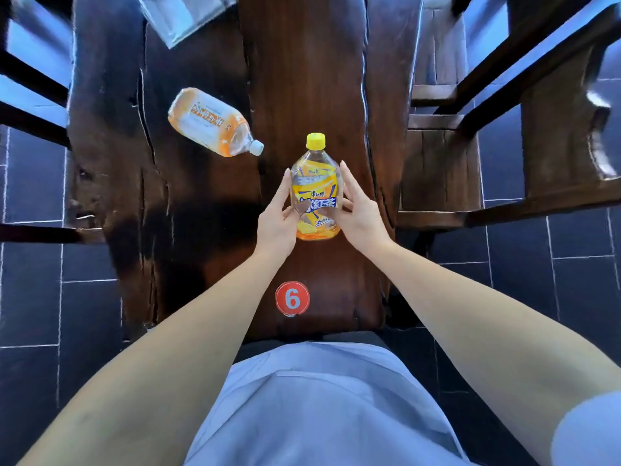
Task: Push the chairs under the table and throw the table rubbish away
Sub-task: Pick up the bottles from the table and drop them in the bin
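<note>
Both hands, left hand (pixel 277 215) and right hand (pixel 361 215), clasp the yellow-capped tea bottle (pixel 316 193) between them, one each side, mid-counter (pixel 309 79); orange bottle (pixel 211 124) far-left.

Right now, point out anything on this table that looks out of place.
The orange-labelled bottle lies toppled on its side on the table, left of the yellow-capped bottle both hands hold. A clear plastic wrapper sits askew at the far end.
</note>
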Available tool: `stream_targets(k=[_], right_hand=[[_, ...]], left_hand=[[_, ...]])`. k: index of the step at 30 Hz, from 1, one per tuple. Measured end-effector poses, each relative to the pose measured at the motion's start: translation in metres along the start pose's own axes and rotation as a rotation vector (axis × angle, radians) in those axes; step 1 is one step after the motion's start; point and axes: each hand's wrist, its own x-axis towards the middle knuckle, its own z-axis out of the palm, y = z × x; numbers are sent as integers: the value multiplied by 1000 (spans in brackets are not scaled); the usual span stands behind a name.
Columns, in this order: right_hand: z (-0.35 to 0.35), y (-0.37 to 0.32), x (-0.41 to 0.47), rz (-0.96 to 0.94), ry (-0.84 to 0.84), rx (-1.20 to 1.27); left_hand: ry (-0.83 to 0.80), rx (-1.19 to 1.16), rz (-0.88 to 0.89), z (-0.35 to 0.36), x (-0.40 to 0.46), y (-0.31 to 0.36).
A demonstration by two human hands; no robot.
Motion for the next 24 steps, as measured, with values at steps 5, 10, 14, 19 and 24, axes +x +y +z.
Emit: stream_targets(k=[5,10,14,19,24], right_hand=[[-18,9,-49,13,193,38],[-31,31,-127,79,438,114],[-44,55,-194,158,627,182],[-60,91,-270,254,763,229],[-79,141,-335,337,835,297]], left_hand=[[-192,30,116,16,-13,11],[-452,24,189,45,-51,24],[-633,47,246,83,-90,32],[-818,79,261,135,-150,41],[-908,123,253,196,-204,30]])
